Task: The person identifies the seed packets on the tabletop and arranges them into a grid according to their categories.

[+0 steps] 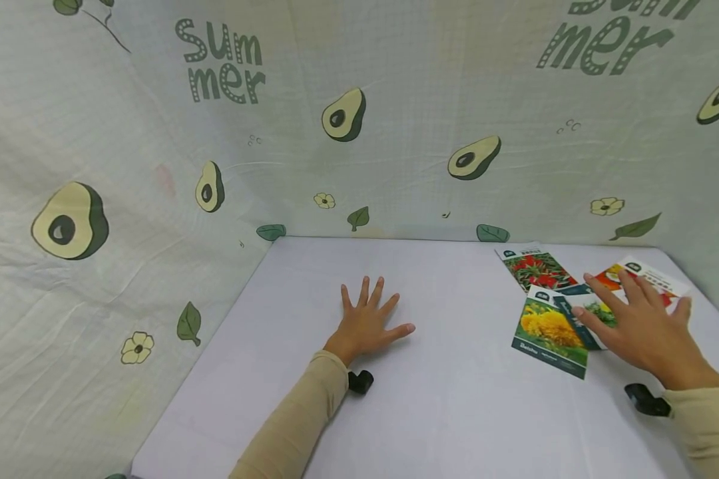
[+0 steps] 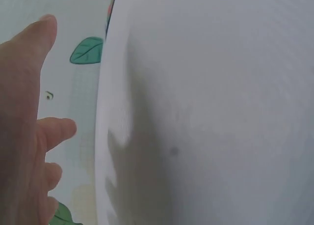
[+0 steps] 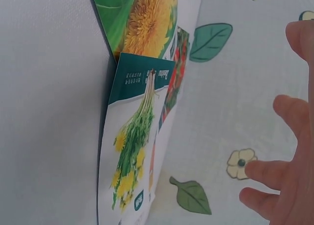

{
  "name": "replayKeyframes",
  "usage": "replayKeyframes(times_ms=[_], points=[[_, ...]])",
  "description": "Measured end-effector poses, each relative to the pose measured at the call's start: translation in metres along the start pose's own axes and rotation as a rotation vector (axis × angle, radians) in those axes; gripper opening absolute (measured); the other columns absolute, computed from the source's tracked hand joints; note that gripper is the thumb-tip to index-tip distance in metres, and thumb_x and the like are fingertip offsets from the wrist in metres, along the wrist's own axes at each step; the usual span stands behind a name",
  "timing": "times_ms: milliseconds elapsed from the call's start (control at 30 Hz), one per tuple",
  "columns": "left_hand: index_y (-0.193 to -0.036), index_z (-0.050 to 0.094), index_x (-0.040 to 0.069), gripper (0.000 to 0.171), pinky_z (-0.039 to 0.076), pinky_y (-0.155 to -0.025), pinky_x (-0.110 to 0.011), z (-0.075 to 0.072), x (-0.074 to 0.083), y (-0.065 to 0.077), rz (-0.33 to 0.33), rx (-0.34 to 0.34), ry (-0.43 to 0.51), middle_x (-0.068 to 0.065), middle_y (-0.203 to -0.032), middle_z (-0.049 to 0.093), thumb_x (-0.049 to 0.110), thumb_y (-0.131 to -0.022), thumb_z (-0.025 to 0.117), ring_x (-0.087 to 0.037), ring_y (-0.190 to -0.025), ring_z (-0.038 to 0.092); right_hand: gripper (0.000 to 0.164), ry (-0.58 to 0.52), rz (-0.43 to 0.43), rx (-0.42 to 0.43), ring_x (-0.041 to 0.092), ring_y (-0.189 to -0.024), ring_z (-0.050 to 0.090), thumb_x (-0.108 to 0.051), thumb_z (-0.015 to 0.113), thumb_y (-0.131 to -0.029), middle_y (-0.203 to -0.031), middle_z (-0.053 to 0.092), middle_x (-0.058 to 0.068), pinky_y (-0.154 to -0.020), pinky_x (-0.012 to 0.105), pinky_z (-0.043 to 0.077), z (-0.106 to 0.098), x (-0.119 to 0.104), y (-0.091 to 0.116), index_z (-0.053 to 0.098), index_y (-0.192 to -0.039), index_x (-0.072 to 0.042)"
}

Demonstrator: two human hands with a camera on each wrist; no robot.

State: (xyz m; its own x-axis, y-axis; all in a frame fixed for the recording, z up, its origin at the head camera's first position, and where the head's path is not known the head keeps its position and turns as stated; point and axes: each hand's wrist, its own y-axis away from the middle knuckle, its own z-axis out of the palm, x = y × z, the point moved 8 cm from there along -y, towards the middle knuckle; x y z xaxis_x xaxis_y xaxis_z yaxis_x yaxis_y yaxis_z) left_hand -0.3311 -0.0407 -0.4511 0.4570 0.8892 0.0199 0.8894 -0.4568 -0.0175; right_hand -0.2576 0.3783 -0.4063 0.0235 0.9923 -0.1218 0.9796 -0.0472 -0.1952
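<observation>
At left, my left hand appears raised over the white table, fingers spread, holding nothing. Well to its right is an overlapping group of what look like flower-seed packets: a red-flower packet at the far side, a marigold-yellow packet nearer, and a stemmed-plant packet whose teal end lies over the marigold-yellow one. Furthest right of these, an orange-and-red packet is partly hidden by my right hand, which hangs above them, fingers apart, gripping nothing. The two hands are well apart. To handle these well, I judge, I should take the uppermost first, pinch a free edge rather than press down, and lift gently so nothing underneath drags.
</observation>
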Motion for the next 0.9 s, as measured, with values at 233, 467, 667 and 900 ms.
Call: replayKeyframes(times_ms=[233, 467, 667, 900], points=[[-0.153, 0.044, 0.030, 0.089, -0.007, -0.109, -0.073, 0.004, 0.005, -0.004, -0.012, -0.016, -0.001, -0.007, -0.166, 0.017, 0.086, -0.089, 0.019, -0.035, -0.153, 0.001, 0.086, -0.037, 0.019, -0.002, 0.061, -0.136, 0.012, -0.065, 0.050, -0.096, -0.156, 0.010, 0.038, -0.099, 0.084, -0.002, 0.003, 0.003, 0.001, 0.019, -0.161, -0.017], [-0.148, 0.052, 0.029, 0.084, 0.003, -0.112, -0.071, 0.004, 0.014, -0.004, 0.025, -0.008, 0.010, -0.005, -0.163, 0.029, 0.083, -0.091, 0.023, -0.031, -0.152, 0.016, 0.085, -0.055, 0.046, -0.031, 0.062, -0.134, 0.016, -0.064, 0.049, -0.097, -0.153, 0.013, 0.040, -0.099, 0.084, 0.004, 0.008, 0.007, 0.003, 0.026, -0.157, -0.010], [-0.145, 0.055, 0.028, 0.080, 0.013, -0.114, -0.066, 0.001, 0.020, -0.004, 0.060, 0.016, 0.008, -0.003, -0.160, 0.035, 0.081, -0.093, 0.026, -0.029, -0.149, 0.024, 0.085, -0.055, 0.061, -0.051, 0.062, -0.132, 0.017, -0.063, 0.048, -0.098, -0.151, 0.016, 0.041, -0.098, 0.084, 0.006, 0.010, 0.011, 0.005, 0.025, -0.157, -0.007], [-0.143, 0.058, 0.028, 0.075, 0.021, -0.115, -0.060, 0.003, 0.027, -0.006, 0.083, -0.003, 0.043, -0.001, -0.157, 0.041, 0.079, -0.093, 0.032, -0.026, -0.146, 0.032, 0.085, -0.050, 0.067, -0.065, 0.065, -0.130, 0.018, -0.063, 0.046, -0.098, -0.149, 0.019, 0.043, -0.096, 0.085, 0.010, 0.013, 0.016, 0.007, 0.024, -0.157, -0.006]])
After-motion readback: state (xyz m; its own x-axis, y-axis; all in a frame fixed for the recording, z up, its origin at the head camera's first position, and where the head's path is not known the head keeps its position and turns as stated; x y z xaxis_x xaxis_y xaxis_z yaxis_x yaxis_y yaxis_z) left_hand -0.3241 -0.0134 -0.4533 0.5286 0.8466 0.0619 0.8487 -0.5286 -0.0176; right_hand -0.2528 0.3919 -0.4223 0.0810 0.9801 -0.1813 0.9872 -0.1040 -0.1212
